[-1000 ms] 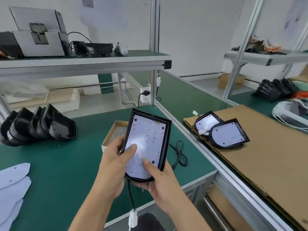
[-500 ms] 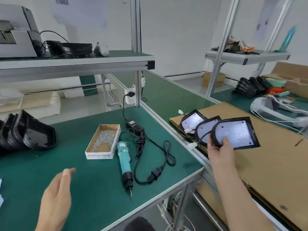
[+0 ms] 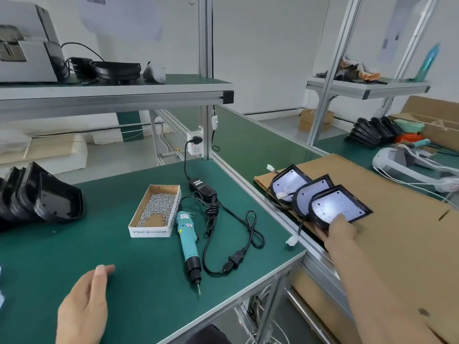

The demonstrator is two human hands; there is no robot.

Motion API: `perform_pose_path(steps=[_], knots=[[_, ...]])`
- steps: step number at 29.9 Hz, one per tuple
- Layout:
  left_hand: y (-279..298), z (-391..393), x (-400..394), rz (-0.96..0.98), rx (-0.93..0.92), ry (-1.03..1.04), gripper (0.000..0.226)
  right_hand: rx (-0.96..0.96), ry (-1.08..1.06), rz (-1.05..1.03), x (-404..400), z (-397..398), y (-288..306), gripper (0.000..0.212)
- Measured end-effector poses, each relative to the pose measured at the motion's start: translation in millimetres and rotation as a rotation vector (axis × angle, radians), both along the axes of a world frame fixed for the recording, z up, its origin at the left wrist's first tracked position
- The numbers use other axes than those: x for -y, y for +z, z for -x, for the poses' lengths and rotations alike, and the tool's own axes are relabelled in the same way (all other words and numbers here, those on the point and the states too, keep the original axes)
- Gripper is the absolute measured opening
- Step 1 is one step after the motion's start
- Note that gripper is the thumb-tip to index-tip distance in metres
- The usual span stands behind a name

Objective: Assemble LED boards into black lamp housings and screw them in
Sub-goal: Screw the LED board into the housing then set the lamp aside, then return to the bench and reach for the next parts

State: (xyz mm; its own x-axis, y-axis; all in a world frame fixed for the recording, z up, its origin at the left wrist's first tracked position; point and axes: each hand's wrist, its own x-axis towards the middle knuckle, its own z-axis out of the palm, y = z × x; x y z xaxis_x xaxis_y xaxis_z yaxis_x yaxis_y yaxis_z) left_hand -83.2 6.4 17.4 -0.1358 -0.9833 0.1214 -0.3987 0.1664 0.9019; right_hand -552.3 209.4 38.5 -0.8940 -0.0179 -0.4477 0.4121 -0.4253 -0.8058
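The finished lamp housing (image 3: 339, 207), LED board seated face up, is lying on the cardboard sheet (image 3: 397, 244), overlapping two earlier units (image 3: 298, 189), and the right hand (image 3: 340, 230) is holding its near edge, apparently setting it down. The left hand (image 3: 84, 306) is hovering empty with fingers relaxed above the green bench (image 3: 62, 249). Next, I judge, is fetching an empty housing from the stack (image 3: 42, 194) at far left; screwdriver (image 3: 188, 240) and screw box (image 3: 155, 211) are lying idle.

A grey machine (image 3: 27, 48) sat on the upper shelf (image 3: 111, 94) beside a white mouse-shaped object (image 3: 155, 73). A white wall socket (image 3: 195, 145) held a black plug whose cord ran to a power adapter (image 3: 202, 188) on the green bench (image 3: 74, 244) (the cable lay looped nearby). Brown cardboard sheet (image 3: 409, 244) covered the neighbouring bench.
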Motion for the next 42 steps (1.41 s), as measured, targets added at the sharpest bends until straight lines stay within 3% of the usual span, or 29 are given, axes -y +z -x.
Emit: perform_pose_path(steps=[4,8,11,14,19,22,24,28,30,32,36,42], knots=[[-3,1,0,-0.012,0.007,0.009,0.033,-0.115,0.147,-0.448,-3,13,2,0.026],[-3,1,1,-0.038,-0.005,0.005,0.034,-0.227,0.289,-1.204,-5,17,-4,0.062],[-3,0,1,-0.035,-0.010,-0.006,0.035,-0.245,0.268,-1.383,-10,18,-15,0.091],[-4,0,2,-0.030,-0.006,-0.004,0.037,-0.249,0.251,-1.369,-15,18,-20,0.103],[-11,-2,5,-0.029,-0.037,0.020,0.038,-0.289,0.201,-1.285,-18,5,-8,0.100],[-14,-3,8,-0.047,-0.107,0.051,0.036,-0.568,0.054,-1.167,-2,-28,2,0.092],[-14,-2,10,-0.086,-0.136,0.059,0.034,-0.823,0.043,-1.008,21,-61,14,0.074],[-11,-5,21,-0.153,-0.090,0.000,0.026,-1.156,0.331,-0.693,84,-160,35,0.034],[-8,-11,29,-0.158,-0.047,-0.015,0.025,-1.308,0.545,-0.526,113,-219,34,0.025],[-4,-17,35,-0.121,0.027,-0.003,0.025,-1.337,0.829,-0.447,142,-272,25,0.022],[-4,-29,41,0.005,0.157,0.091,0.030,-1.226,1.275,-0.525,190,-342,-3,0.029],[-8,-33,39,0.032,0.088,0.143,0.042,-1.271,1.350,-0.777,227,-370,-23,0.033]])
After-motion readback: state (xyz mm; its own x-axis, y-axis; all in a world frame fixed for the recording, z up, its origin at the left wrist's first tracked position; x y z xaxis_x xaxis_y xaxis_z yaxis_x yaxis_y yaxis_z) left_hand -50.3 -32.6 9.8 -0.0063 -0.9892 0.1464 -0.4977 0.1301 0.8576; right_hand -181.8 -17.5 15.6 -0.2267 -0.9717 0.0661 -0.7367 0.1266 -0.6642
